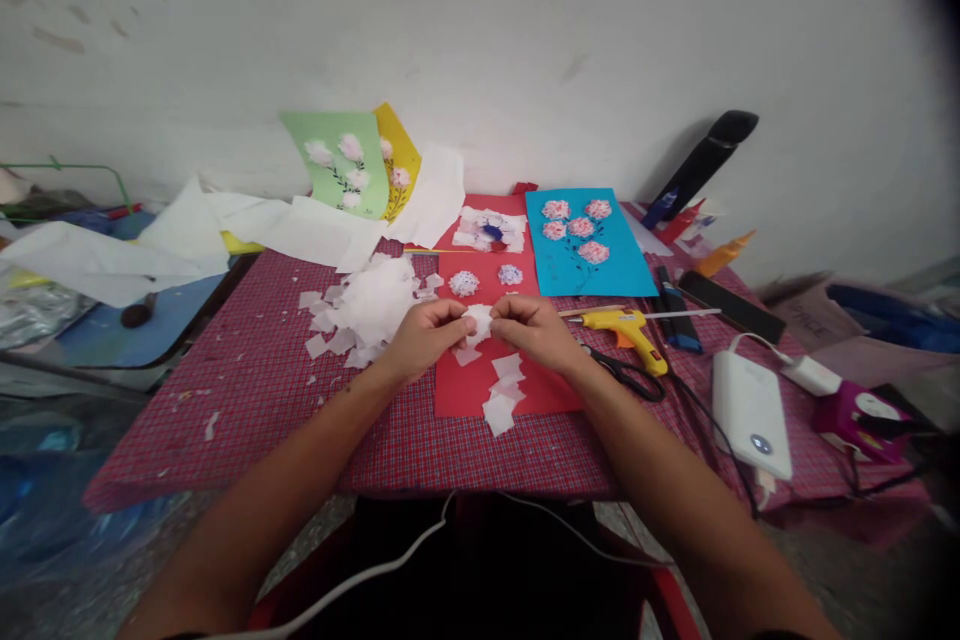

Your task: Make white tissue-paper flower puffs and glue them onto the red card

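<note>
Between my two hands is a small bunched piece of white tissue paper [478,322], pinched above a red sheet of card [469,392]. My left hand [426,335] is closed on its left side, thumb against fingers. On its right side my right hand [536,328] is closed in a similar pinch. Just beyond the hands, two speckled paper flowers [463,283] sit on the red card. Several loose tissue squares [504,395] lie on the card's near part, some overhanging its edge. A big heap of tissue squares [375,305] rests left of my left hand.
A yellow hot glue gun [626,332] and black scissors [622,375] lie right of my right hand. Behind them is a blue card with pink flowers [592,255]. A white power bank [750,410] with cables sits at the right. Green card [337,165] leans on the wall.
</note>
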Motion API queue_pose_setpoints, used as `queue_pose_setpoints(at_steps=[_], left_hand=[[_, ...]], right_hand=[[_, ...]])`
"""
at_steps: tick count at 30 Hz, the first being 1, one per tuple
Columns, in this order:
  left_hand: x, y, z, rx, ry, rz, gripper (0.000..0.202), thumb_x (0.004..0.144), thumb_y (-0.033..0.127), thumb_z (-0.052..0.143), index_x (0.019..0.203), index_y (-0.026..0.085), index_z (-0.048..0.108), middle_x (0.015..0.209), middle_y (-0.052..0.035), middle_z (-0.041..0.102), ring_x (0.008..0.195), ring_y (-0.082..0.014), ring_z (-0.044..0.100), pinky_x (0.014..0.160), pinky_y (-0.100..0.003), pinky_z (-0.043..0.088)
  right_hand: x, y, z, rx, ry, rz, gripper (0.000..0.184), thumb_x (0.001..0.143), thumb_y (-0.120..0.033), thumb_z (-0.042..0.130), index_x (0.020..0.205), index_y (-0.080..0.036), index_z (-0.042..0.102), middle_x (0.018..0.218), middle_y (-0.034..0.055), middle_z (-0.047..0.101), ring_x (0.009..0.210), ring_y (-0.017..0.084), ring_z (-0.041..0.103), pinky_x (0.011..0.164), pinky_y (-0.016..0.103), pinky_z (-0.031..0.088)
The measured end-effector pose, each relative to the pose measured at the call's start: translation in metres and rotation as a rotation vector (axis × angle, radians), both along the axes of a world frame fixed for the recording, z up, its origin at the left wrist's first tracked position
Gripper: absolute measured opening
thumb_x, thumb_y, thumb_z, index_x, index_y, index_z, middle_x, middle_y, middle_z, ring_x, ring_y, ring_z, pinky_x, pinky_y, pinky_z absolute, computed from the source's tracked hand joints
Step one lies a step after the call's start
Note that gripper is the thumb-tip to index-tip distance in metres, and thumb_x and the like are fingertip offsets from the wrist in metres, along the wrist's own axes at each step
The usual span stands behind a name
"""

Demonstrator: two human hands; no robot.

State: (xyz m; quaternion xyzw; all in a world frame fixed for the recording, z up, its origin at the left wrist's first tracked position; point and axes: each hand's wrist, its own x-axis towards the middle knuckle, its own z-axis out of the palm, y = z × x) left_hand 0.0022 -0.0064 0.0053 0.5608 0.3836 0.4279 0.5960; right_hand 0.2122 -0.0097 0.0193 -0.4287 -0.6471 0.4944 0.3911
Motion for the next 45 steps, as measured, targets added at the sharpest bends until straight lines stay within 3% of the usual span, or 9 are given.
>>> queue_pose_setpoints(at_steps=[5,13,18,23,29,35,45], left_hand=[[0.000,0.000,0.000,-0.019,-0.005,-0.003,0.022,0.083,0.036,0.076,0.081,0.014,0.071,0.074,-0.0017,0.069,0.059,-0.0092,0.057,0.060,-0.024,0.047],[0.000,0.000,0.001,-0.090,-0.078,0.033,0.025,0.083,0.038,0.076,0.079,0.015,0.069,0.070,-0.0014,0.068,0.056,-0.0089,0.057,0.056,-0.023,0.045],[0.001,-0.001,0.003,-0.048,-0.051,0.039,0.024,0.079,0.037,0.079,0.080,0.015,0.069,0.067,0.0000,0.066,0.056,-0.0093,0.057,0.058,-0.023,0.046],[0.000,-0.001,0.002,0.058,0.007,0.053,0.021,0.079,0.034,0.079,0.082,0.015,0.070,0.068,0.0008,0.065,0.058,-0.0090,0.056,0.059,-0.023,0.047],[-0.001,-0.004,0.006,0.103,0.035,-0.018,0.017,0.079,0.030,0.078,0.086,0.016,0.073,0.071,-0.0002,0.067,0.061,-0.0099,0.058,0.061,-0.024,0.049],[-0.002,-0.005,0.005,0.083,0.012,-0.048,0.018,0.080,0.031,0.076,0.089,0.016,0.073,0.068,-0.0001,0.067,0.058,-0.0106,0.059,0.059,-0.025,0.049],[0.000,-0.006,0.006,0.096,0.046,-0.070,0.018,0.080,0.031,0.078,0.083,0.016,0.070,0.068,0.0004,0.065,0.060,-0.0105,0.058,0.059,-0.024,0.050]], right_hand=[[-0.001,0.000,0.000,-0.002,0.026,-0.029,0.013,0.079,-0.030,0.064,0.075,-0.018,0.061,0.062,-0.0047,0.051,0.055,0.010,0.041,0.054,0.026,0.033],[-0.001,-0.001,0.005,-0.018,0.041,-0.049,0.011,0.076,-0.029,0.064,0.076,-0.018,0.063,0.063,-0.0036,0.053,0.055,0.010,0.043,0.054,0.027,0.034],[0.001,0.000,0.000,-0.042,0.072,-0.013,0.014,0.077,-0.029,0.066,0.086,-0.018,0.067,0.067,-0.0030,0.057,0.055,0.010,0.045,0.053,0.026,0.035],[0.001,-0.002,0.001,0.000,0.092,0.054,0.022,0.083,-0.039,0.071,0.092,-0.019,0.068,0.073,-0.0015,0.060,0.059,0.011,0.048,0.056,0.026,0.038],[-0.005,-0.004,0.003,0.053,0.032,0.004,0.025,0.081,-0.039,0.074,0.076,-0.018,0.061,0.066,-0.0040,0.051,0.058,0.010,0.041,0.055,0.025,0.033],[-0.002,-0.002,0.001,0.006,0.031,0.024,0.029,0.086,-0.044,0.069,0.077,-0.018,0.061,0.064,-0.0045,0.048,0.057,0.009,0.036,0.055,0.026,0.030],[-0.008,-0.005,0.002,0.064,-0.020,-0.004,0.029,0.086,-0.043,0.068,0.074,-0.018,0.059,0.066,-0.0037,0.049,0.059,0.010,0.038,0.056,0.026,0.032]])
